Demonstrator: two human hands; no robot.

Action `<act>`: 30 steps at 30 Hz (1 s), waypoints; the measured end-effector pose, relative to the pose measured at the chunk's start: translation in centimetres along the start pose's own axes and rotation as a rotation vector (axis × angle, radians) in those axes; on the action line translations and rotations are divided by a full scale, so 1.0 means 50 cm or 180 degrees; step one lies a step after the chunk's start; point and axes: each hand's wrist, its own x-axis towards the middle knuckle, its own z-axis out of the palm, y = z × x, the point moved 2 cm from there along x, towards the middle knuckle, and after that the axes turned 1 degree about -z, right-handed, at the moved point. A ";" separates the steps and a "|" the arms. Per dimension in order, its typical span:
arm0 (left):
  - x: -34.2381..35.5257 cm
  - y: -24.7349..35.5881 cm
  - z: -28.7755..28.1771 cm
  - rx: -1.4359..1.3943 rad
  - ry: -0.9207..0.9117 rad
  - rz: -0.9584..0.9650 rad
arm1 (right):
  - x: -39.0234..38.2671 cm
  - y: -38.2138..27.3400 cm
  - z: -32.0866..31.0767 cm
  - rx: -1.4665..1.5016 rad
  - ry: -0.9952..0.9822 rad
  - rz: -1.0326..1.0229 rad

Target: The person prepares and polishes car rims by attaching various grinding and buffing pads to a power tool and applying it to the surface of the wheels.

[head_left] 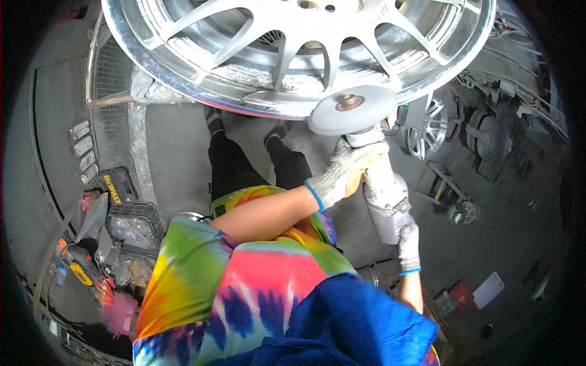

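A large silver alloy wheel (303,55) with thin spokes fills the top of the head view. Below its near edge I hold a dusty angle grinder (386,204) with a round grey disc (332,119) facing up. My left hand (349,168), in a knitted work glove with a blue cuff, is closed around the grinder's neck just behind the disc. At the rear end of the body, my right hand (409,244), gloved likewise, grips the casing. The disc overlaps the wheel's lip in view; whether they touch I cannot tell.
Another spoked wheel (428,128) stands on the right, near hanging cables (519,91). A small metal frame (442,183) is on the floor there. Black tool cases (131,226) and a row of cans (83,146) sit at the left, near a mesh panel (111,73).
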 end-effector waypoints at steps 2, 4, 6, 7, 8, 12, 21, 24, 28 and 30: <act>0.020 -0.025 0.019 -0.0338 -0.0096 0.0074 | 0.018 -0.012 -0.063 -0.0508 0.0289 -0.0287; 0.034 -0.041 0.032 -0.0392 -0.0151 0.0085 | 0.036 -0.041 -0.111 -0.0296 0.0062 -0.0115; 0.047 -0.063 0.036 -0.0485 -0.0225 0.0047 | 0.046 -0.086 -0.123 -0.0077 -0.0002 0.0015; 0.048 -0.065 0.038 -0.0486 -0.0232 0.0042 | 0.049 -0.087 -0.133 -0.0085 -0.0011 -0.0038; 0.048 -0.065 0.039 -0.0440 -0.0247 0.0122 | 0.050 -0.085 -0.132 -0.0038 -0.0019 0.0046; 0.036 -0.053 0.015 -0.0483 -0.0259 -0.0040 | 0.031 -0.054 -0.099 -0.0361 0.0119 0.0074; -0.040 0.048 -0.072 0.0452 -0.0251 -0.0134 | -0.068 0.022 0.159 0.0711 0.0142 0.0172; -0.071 0.106 -0.082 0.0580 -0.0076 -0.0328 | -0.102 0.026 0.257 0.0636 0.0236 0.0325; -0.094 0.178 -0.109 0.0692 -0.0034 -0.0570 | -0.143 -0.007 0.390 0.1112 0.0175 0.0449; -0.106 0.210 -0.127 0.1018 -0.0122 -0.0562 | -0.163 -0.022 0.459 0.1483 0.0317 0.0633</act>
